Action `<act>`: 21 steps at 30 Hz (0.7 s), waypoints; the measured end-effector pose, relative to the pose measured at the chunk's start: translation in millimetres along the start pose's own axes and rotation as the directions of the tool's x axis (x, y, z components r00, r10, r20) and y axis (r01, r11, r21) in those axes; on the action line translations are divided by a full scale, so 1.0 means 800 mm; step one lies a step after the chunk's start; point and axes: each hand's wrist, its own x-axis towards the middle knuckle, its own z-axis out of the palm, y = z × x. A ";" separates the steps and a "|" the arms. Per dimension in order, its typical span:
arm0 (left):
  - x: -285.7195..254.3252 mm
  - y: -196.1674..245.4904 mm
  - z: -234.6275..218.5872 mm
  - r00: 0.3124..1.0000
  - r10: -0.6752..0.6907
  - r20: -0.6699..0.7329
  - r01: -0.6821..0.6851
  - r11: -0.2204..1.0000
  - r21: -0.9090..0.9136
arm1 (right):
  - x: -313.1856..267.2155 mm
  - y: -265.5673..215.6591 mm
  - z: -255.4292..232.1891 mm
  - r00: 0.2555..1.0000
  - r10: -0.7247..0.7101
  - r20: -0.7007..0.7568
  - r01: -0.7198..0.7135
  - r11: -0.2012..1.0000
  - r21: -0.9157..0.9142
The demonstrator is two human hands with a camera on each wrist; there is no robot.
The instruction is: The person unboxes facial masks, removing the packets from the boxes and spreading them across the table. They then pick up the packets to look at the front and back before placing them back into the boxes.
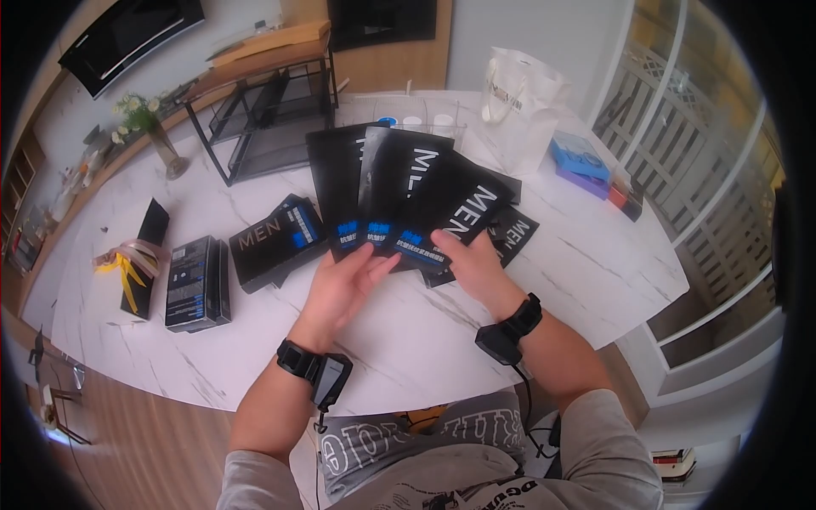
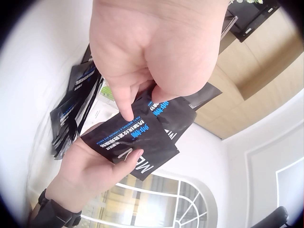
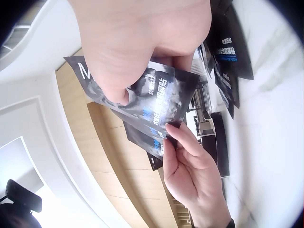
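Both hands hold a fan of black eye patch packets above the table, with white MEN lettering and blue print. My left hand grips the lower ends of the left-hand packets, fingertips at their edge. Over the front packet lies the thumb of my right hand, pinching its lower right corner. In the left wrist view the front packet reads as an anti-wrinkle firming eye patch. The right wrist view shows the right thumb pressed on a shiny packet. More loose packets lie on the table beneath the right hand.
Black MEN boxes and a stack of dark boxes stand left on the marbled table. Beside them is a ribboned black box. Behind are a mesh rack, a flower vase, a white paper bag and blue boxes.
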 end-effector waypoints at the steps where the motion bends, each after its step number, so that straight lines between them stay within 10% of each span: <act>1: 0.000 0.001 0.002 1.000 0.004 0.000 -0.004 1.000 0.000 | -0.001 -0.001 0.002 1.000 -0.017 0.013 0.018 1.000 -0.024; 21: -0.004 -0.003 -0.007 0.987 0.081 0.139 -0.119 0.950 0.288 | 0.000 0.000 0.007 1.000 -0.010 -0.021 0.009 0.999 -0.036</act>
